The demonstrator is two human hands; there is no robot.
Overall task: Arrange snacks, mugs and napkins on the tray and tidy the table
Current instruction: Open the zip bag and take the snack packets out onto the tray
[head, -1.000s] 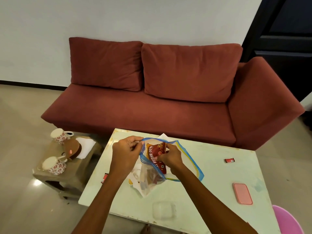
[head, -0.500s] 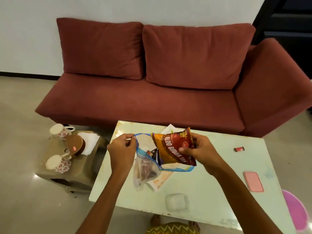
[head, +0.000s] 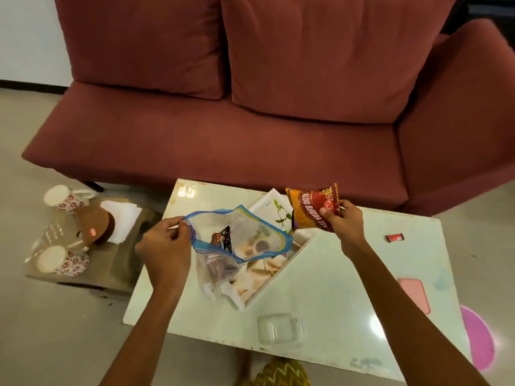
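Note:
My left hand (head: 164, 246) pinches the blue rim of a clear zip bag (head: 239, 240), held open above the pale table (head: 348, 288). More snack packets (head: 223, 239) lie inside the bag. My right hand (head: 344, 222) grips a red and orange snack packet (head: 312, 208), lifted clear of the bag to the right. A printed tray (head: 271, 277) lies on the table under the bag. Two flowered mugs (head: 65, 199) (head: 60, 260) lie on their sides on a low stool (head: 111, 268) at the left, beside white napkins (head: 122, 218).
A brown round object (head: 97, 224) sits between the mugs. On the table are a clear plastic container (head: 278, 330), a pink flat case (head: 413, 293) and a small red item (head: 393, 237). A red sofa (head: 250, 121) stands behind. A pink stool (head: 478, 341) is at the right.
My right hand has pulled the red snack packet out of the zip bag and carried it up and to the right. My left hand still holds the bag's rim.

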